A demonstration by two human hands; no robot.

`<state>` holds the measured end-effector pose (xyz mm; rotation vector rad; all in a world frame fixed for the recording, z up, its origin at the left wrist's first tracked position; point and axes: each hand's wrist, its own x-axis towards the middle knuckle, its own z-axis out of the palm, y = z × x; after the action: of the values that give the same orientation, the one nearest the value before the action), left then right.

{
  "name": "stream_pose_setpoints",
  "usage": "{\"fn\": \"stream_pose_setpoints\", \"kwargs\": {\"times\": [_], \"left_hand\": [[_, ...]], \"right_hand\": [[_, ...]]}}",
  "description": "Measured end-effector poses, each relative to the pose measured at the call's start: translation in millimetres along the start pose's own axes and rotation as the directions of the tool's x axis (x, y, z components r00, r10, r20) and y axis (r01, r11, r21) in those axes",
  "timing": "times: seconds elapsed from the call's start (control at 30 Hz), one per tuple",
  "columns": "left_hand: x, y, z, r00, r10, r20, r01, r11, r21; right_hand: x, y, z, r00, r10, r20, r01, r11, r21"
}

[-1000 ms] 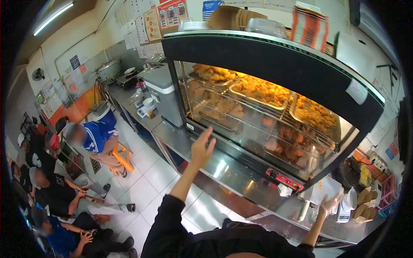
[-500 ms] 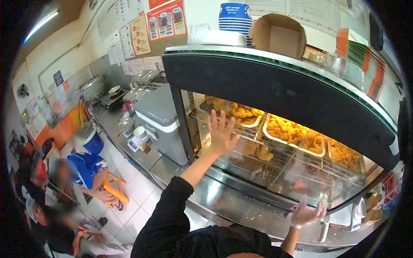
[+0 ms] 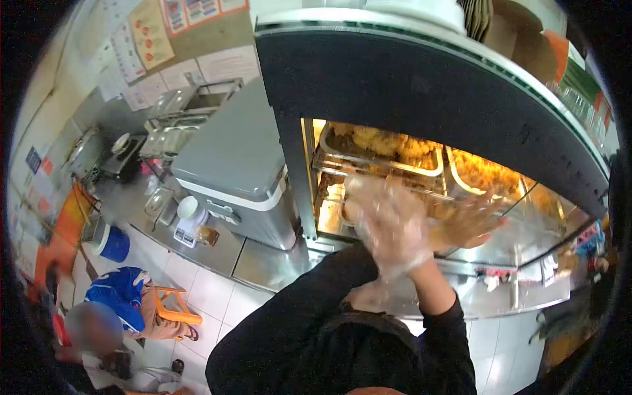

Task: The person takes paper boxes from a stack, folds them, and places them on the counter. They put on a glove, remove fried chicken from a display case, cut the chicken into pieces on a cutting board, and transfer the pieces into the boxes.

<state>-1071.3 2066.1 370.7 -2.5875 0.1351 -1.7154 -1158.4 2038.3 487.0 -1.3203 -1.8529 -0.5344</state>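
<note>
Right hand point(image 3: 393, 227) flat, blurred; left hand point(image 3: 469, 222) spread. Black-framed cabinet point(image 3: 421, 92): golden, crusty fried food point(image 3: 395, 145).

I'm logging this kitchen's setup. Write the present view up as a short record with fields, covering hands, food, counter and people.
Left hand: bare, fingers spread, at the heated cabinet; contact unclear
Right hand: in a clear glove, blurred; grip unclear
Arms: crossed
Food: golden-brown pieces in metal trays
Counter: gray cooler beside the cabinet; scale
People: person in blue on an orange stool
</note>
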Motion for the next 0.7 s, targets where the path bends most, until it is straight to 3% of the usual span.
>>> {"fn": "stream_pose_setpoints", "kwargs": {"times": [0.03,0.07,0.1,0.13,0.17,0.23,0.3,0.33,0.4,0.43,0.53,0.7], "left_hand": [[1,0,4,1.0,0.03,-0.009,-0.03,0.999,-0.045],[0,2,7,0.999,0.049,-0.019,-0.05,0.995,-0.085],[0,4,10,0.997,0.065,-0.029,-0.068,0.99,-0.122],[0,5,14,0.996,0.074,-0.041,-0.08,0.985,-0.154],[-2,6,16,0.995,0.081,-0.052,-0.089,0.979,-0.183],[-3,8,23,0.994,0.088,-0.064,-0.101,0.965,-0.241],[-4,10,27,0.993,0.083,-0.078,-0.103,0.953,-0.284],[-4,11,28,0.993,0.081,-0.082,-0.102,0.947,-0.305],[-1,15,31,0.993,0.083,-0.086,-0.107,0.936,-0.336],[1,15,30,0.992,0.088,-0.089,-0.113,0.931,-0.346],[1,15,33,0.989,0.109,-0.097,-0.137,0.918,-0.372],[2,18,31,0.985,0.14,-0.104,-0.171,0.899,-0.403]], "right_hand": [[1,10,17,0.994,0.106,0.019,-0.106,0.994,-0.009],[-2,23,26,0.99,0.143,-0.006,-0.142,0.976,-0.165],[18,18,24,0.979,0.17,-0.11,-0.186,0.97,-0.159],[26,21,27,0.951,0.288,-0.11,-0.307,0.915,-0.263],[32,24,24,0.853,0.518,0.066,-0.448,0.791,-0.417],[21,67,37,0.925,0.367,-0.101,-0.345,0.699,-0.627],[37,78,29,0.76,0.647,-0.059,-0.539,0.577,-0.614],[58,80,18,0.564,0.822,0.073,-0.675,0.51,-0.533],[48,122,33,0.793,0.573,-0.208,-0.562,0.554,-0.615],[43,164,45,0.847,0.503,-0.17,-0.466,0.55,-0.694],[57,201,66,0.772,0.632,-0.062,-0.492,0.532,-0.689],[76,212,80,0.702,0.712,-0.016,-0.54,0.517,-0.664]]}}
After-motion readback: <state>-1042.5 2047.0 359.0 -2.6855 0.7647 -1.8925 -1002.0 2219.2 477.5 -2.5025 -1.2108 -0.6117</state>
